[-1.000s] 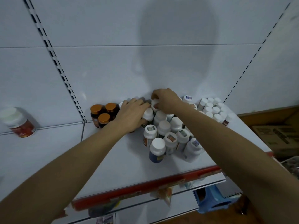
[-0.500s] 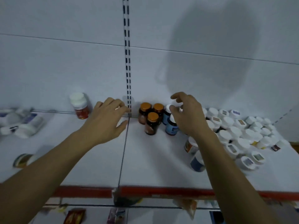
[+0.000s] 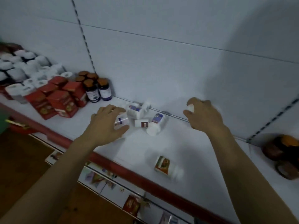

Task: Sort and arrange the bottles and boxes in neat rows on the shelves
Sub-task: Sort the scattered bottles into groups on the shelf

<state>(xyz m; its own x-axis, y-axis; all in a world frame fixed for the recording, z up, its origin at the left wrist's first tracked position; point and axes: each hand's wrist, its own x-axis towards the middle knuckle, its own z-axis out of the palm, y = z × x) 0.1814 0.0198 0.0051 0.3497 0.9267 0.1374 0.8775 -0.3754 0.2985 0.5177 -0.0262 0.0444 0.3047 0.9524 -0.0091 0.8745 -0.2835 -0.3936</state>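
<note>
Dim, cool bluish light comes from behind the viewer. A broad soft shadow darkens the back wall (image 3: 258, 38) above the right hand (image 3: 203, 115). Motion blur smears the white bottle (image 3: 190, 108) in that grip and the lying bottle (image 3: 168, 167) nearer the viewer. The left hand (image 3: 106, 125) and the small bottle (image 3: 120, 122) it grips look soft. Far left of it the white caps (image 3: 21, 65) blur, and far right of the right hand the brown bottles (image 3: 284, 156) melt. The red shelf edge (image 3: 145, 177) bows with the lens.
</note>
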